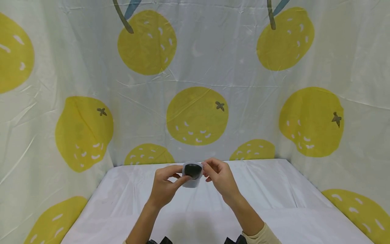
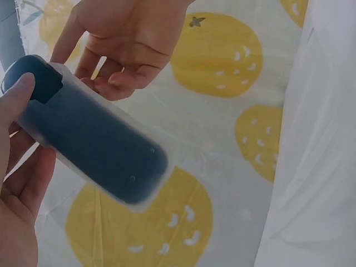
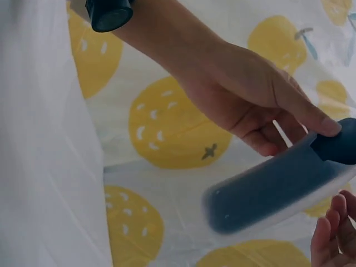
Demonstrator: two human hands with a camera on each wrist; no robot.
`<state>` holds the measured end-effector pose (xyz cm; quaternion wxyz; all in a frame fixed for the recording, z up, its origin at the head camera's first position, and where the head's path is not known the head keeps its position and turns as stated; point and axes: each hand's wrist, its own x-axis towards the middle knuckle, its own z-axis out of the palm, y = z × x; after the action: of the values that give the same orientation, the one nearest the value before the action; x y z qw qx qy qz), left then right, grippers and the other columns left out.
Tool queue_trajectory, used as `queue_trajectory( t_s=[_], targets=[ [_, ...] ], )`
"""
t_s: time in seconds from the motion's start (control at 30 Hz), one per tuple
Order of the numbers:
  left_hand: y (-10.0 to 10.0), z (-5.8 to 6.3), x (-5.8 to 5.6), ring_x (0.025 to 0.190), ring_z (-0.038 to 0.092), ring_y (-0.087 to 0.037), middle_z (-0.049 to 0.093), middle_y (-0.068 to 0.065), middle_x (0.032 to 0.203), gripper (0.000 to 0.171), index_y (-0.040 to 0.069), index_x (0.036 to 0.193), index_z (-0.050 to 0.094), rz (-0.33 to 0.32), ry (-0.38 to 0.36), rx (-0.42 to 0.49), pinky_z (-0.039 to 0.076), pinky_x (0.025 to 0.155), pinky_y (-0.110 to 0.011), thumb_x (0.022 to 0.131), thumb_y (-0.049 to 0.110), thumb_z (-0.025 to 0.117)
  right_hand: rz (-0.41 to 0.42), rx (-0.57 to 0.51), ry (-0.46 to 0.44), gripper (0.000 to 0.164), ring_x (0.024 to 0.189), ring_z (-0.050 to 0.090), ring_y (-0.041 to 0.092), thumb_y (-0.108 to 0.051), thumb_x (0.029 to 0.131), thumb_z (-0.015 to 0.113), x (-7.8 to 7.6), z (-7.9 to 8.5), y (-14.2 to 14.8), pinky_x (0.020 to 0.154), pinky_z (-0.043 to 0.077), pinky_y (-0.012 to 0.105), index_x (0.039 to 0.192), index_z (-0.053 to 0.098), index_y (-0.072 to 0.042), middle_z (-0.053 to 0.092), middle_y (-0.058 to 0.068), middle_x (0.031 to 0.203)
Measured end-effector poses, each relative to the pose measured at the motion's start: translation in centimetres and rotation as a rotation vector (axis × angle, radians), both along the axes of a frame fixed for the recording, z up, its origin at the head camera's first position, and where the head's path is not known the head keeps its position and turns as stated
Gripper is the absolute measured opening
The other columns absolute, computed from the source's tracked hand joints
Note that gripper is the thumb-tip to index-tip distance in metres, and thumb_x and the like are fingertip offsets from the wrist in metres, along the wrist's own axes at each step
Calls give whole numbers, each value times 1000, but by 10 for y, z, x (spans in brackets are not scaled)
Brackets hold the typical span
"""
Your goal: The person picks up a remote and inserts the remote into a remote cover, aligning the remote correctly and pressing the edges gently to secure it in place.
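My left hand (image 1: 166, 186) holds a long, dark, round-ended object (image 2: 41, 80) seated in a frosted, see-through sleeve (image 2: 105, 144). The left thumb lies on the dark end that sticks out of the sleeve's mouth, and the left fingers are behind and along the side. My right hand (image 1: 220, 178) is at the sleeve's opposite edge, thumb and forefinger pinching near its rim. Its other fingers are loosely bent, as the left wrist view shows. In the right wrist view the left hand (image 3: 239, 89) grips the upper end while the right fingertips (image 3: 336, 206) appear at the lower right.
A white cloth covers the table (image 1: 259, 200) below the hands. Pale curtains printed with yellow fruit (image 1: 197, 115) enclose it at the back and both sides. Dark devices (image 1: 236, 239) show by the forearms at the bottom of the head view.
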<state>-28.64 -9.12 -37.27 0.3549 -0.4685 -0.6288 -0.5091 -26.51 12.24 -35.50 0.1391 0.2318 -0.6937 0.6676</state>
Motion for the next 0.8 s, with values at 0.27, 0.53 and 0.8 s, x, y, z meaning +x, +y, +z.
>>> queue_trajectory(
  t_s=[0.27,0.53,0.8],
  targets=[
    [4,-2,5,63,69,-22,74,-12,83,21,-3,102,77,7,-214,97,60,58,-30,84,-14,78,172,34,119,20,97,64,24,-14,107,57,-1,-9,-7,87,55,39,115,66,2,66,9,104],
    [8,0,10,59,66,-20,73,-8,80,15,0,100,77,52,-327,121,58,51,-33,88,-9,77,133,68,86,16,95,66,31,-12,102,67,0,-10,-13,85,55,45,115,67,-4,68,11,103],
    [6,5,9,72,70,-19,72,-11,83,24,-4,101,75,163,-306,131,58,56,-28,80,-11,83,53,58,131,11,91,69,28,-12,100,70,-1,-9,-11,81,57,38,110,71,-6,68,9,99]
  ],
)
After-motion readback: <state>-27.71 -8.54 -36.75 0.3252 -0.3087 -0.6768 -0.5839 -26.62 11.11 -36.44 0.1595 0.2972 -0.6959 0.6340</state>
